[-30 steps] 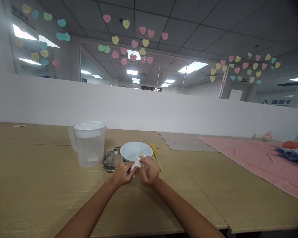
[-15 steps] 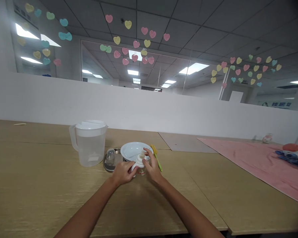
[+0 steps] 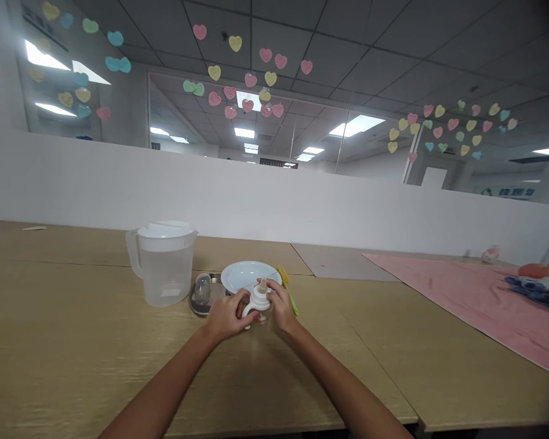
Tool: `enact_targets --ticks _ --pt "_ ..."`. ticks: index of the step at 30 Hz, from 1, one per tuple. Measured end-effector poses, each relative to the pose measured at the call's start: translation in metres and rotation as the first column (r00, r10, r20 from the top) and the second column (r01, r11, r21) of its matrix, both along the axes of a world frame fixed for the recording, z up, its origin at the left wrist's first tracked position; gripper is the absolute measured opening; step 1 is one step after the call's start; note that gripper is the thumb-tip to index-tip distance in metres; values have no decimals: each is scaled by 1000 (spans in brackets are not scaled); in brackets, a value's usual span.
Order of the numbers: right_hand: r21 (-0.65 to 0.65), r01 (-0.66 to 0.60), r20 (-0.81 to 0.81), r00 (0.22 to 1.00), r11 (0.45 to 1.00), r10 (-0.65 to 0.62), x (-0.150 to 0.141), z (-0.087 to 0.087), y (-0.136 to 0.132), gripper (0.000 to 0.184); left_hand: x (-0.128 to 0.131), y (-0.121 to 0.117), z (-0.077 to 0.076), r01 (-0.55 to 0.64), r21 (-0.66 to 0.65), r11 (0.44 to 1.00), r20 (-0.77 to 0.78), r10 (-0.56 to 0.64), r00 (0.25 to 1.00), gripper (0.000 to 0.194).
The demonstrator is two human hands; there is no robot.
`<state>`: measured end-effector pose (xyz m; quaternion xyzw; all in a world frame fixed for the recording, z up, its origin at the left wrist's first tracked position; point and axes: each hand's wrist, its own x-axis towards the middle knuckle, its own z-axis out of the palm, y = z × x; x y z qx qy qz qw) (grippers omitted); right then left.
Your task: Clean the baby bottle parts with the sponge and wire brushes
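Observation:
A baby bottle (image 3: pixel 259 299) with a white collar, white side handles and a clear teat stands upright between my hands, over the table's middle. My left hand (image 3: pixel 227 316) is closed on its left handle, thumb low and fingers behind. My right hand (image 3: pixel 281 305) wraps the bottle's right side, with fingertips near the collar; the right handle is hidden. Just behind is a white bowl (image 3: pixel 244 275). A clear dome cap (image 3: pixel 203 289) rests on a metal tray (image 3: pixel 199 309) left of the bowl. Right of my right hand lies a brush with a yellow head (image 3: pixel 282 274) and green handle.
A lidded translucent pitcher (image 3: pixel 167 268) holding liquid stands at the left. A pink cloth (image 3: pixel 462 299) covers the table's right part, with a blue and red bundle (image 3: pixel 537 286) at its far side. A white low wall (image 3: pixel 274 201) runs behind the table.
My right fingers have moved down from the teat to the collar and side of the bottle. My left hand stays on the handle. The bottle has turned or tilted slightly.

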<state>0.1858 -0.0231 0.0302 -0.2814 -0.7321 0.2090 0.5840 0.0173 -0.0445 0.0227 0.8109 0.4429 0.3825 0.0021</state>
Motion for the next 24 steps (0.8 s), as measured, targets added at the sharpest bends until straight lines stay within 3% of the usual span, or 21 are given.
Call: enact_targets --ticks 7,12,19,24 --pt "-38 -50 -1 999 998 50 -2 3 0 38 -1 0 3 122 -65 990 -48 -125 991 38" --pt "-21 -29 21 999 999 29 -1 3 -6 31 -1 1 2 79 -70 994 -70 -84 994 34" --pt "99 140 124 981 985 -152 -5 6 -8 23 1 5 -2 44 -46 998 -78 -48 996 29" --pt "73 311 165 933 947 -319 -10 9 -11 20 2 5 -4 54 -71 996 -43 -57 997 26"
